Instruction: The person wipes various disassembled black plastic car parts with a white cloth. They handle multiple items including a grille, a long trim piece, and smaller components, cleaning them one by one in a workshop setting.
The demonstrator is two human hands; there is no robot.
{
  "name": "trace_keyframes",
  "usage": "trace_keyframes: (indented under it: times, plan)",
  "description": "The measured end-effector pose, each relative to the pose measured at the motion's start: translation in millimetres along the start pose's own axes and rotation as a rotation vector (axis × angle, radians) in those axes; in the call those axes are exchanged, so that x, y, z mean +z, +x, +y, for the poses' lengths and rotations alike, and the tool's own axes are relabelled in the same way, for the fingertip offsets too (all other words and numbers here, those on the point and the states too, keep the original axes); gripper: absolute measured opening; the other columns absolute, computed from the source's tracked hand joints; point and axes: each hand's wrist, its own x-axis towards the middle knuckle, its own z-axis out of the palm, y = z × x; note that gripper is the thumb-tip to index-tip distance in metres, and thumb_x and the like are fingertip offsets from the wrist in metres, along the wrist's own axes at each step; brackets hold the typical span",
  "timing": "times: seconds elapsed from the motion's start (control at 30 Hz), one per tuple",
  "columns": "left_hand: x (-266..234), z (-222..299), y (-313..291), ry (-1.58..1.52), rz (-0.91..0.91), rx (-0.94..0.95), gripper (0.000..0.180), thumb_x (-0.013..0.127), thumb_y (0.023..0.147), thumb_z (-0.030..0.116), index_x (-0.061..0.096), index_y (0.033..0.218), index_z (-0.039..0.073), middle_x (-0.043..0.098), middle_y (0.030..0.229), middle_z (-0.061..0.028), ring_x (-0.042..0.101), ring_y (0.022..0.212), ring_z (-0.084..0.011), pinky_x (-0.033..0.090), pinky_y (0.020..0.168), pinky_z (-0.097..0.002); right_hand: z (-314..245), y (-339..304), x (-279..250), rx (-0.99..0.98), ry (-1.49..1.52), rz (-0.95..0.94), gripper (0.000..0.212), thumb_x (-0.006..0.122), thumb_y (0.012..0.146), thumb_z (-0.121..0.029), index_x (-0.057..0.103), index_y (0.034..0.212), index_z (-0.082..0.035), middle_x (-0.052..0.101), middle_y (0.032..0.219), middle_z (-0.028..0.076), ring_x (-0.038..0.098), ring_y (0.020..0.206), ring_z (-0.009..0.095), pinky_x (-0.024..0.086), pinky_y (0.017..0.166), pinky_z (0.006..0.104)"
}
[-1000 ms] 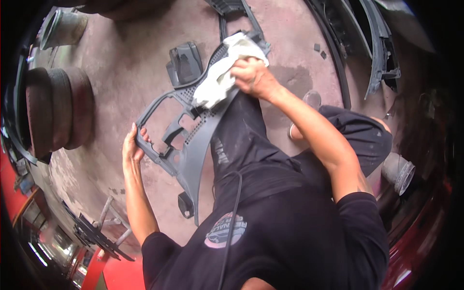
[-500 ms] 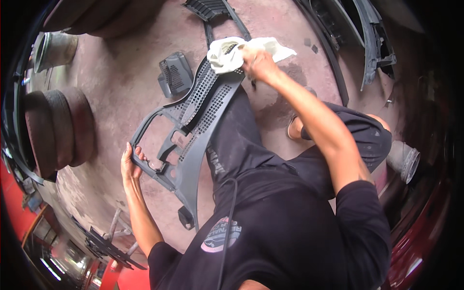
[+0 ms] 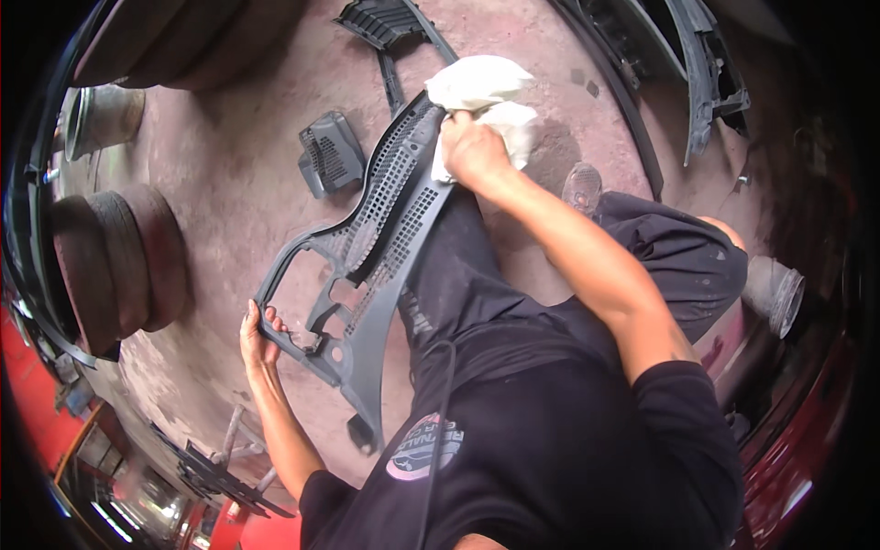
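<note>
White cloth (image 3: 481,92) is gripped by the right hand (image 3: 472,151) and pressed on the far end of a grey plastic trim panel (image 3: 376,238), which lies across the lap. Its near edge is clasped by the left hand (image 3: 259,335). Wiping seems under way; a steady hold is needed. Tyres (image 3: 115,266) lie on the floor (image 3: 220,183).

Dark grey plastic trim panel (image 3: 385,238) with a perforated grid pattern, white cloth (image 3: 486,92), black trousers (image 3: 513,302), reddish-brown concrete floor (image 3: 229,183).
</note>
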Motion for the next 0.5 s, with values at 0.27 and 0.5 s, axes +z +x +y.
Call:
trace_keyframes:
  times: [0.27,0.5]
  plan:
    - [1,2,-3,-0.012,0.028,-0.011,0.030,0.061,0.104,0.040,0.054,0.101,0.010,0.057,0.076,-0.0038,0.059,0.059,-0.0185,0.055,0.055,-0.0364,6,24,-10,0.222,0.059,0.022,0.021,0.061,0.090,-0.017,0.065,0.097,0.002,0.065,0.096,0.027,0.068,0.081,0.045,0.056,0.072,0.0557]
    - [-22,-7,-1,-0.017,0.053,-0.033,0.028,0.058,0.105,0.039,0.054,0.102,0.011,0.056,0.078,-0.0032,0.058,0.059,-0.0178,0.055,0.054,-0.0351,-26,-19,-80,-0.200,0.893,-0.197,0.035,0.068,0.081,-0.016,0.071,0.112,0.002,0.073,0.099,0.019,0.071,0.094,0.028,0.055,0.083,0.0385]
